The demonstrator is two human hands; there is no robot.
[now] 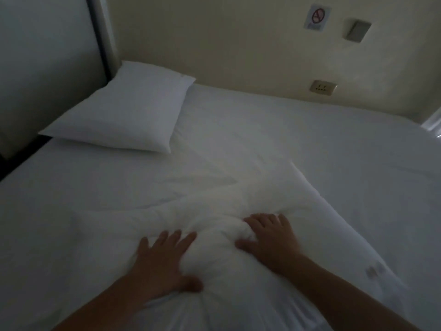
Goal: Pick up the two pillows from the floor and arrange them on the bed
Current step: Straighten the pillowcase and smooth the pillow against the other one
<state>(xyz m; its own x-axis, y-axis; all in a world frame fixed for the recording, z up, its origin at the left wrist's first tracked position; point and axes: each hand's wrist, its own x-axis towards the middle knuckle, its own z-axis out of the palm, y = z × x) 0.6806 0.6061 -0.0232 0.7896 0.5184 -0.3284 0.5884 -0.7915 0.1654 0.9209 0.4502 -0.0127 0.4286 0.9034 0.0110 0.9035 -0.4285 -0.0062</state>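
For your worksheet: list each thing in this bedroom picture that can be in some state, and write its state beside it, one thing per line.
far pillow: lying flat at the bed's far left corner, untouched
near pillow: on the bed, bunched, pressed by both hands
left hand: open, fingers spread on the near pillow
right hand: open, gripping into the near pillow
bed sheet: spread, lightly wrinkled
wall socket: nothing plugged in

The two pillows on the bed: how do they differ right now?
The far pillow lies flat and smooth in the bed's top corner, untouched. The near pillow is mid-bed, bunched and creased, with the left hand and right hand pressing on it. Both are white.
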